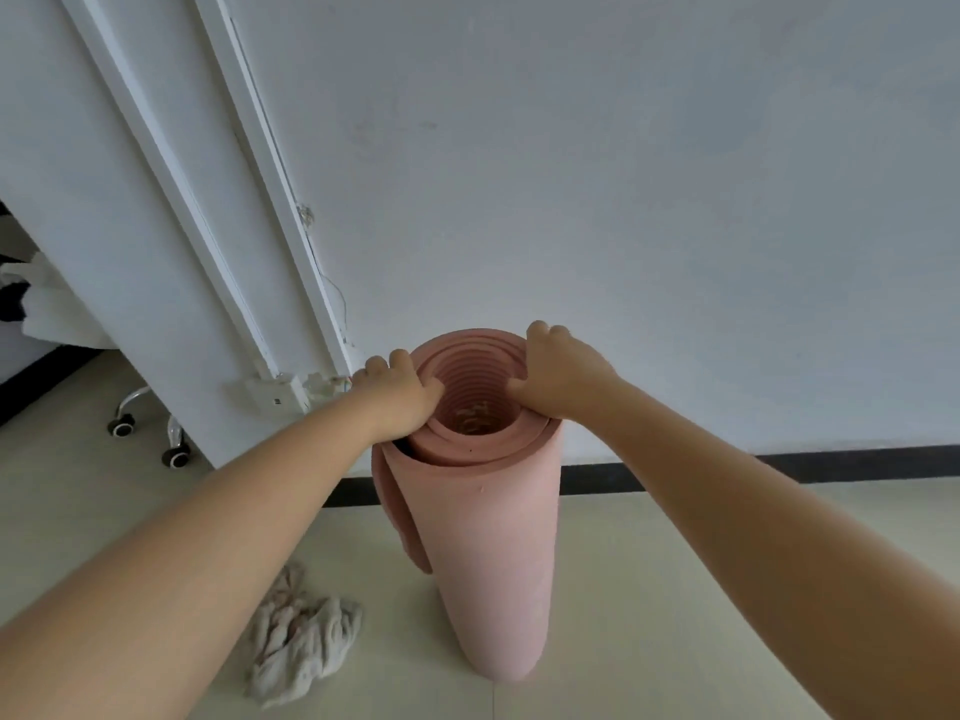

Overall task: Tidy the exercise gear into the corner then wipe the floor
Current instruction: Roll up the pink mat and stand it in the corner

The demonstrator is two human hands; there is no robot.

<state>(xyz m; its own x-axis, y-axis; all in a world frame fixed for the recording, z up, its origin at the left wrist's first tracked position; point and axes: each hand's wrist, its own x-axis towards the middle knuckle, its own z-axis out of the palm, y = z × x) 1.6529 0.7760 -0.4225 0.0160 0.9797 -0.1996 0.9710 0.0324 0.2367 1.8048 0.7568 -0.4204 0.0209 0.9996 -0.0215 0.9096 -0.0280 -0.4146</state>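
A rolled pink exercise mat [488,553] is standing upright on the pale tiled floor [675,589], its base sitting near the lower middle of the view and its coiled top end facing the camera; the left hand [397,394] is gripping the left rim of the top, fingers curling over the outside and thumb pressing into the open core; the right hand [558,374] is gripping the right rim the same way — each grip is clenched on the mat's layered edge. The loose outer flap of the mat is hanging open down the left side. The white wall [623,174] is rising just behind the roll, with a black skirting strip [779,467] running along its foot; the mat is standing close to that wall, though whether it is touching cannot be told. A white door frame [208,226] is slanting down on the left, ending beside the left hand. A crumpled grey rag [296,646] is lying on the floor just left of the mat's base, apart from it; chair castors [150,433] are showing further left; bare floor is stretching open to the right of the roll.
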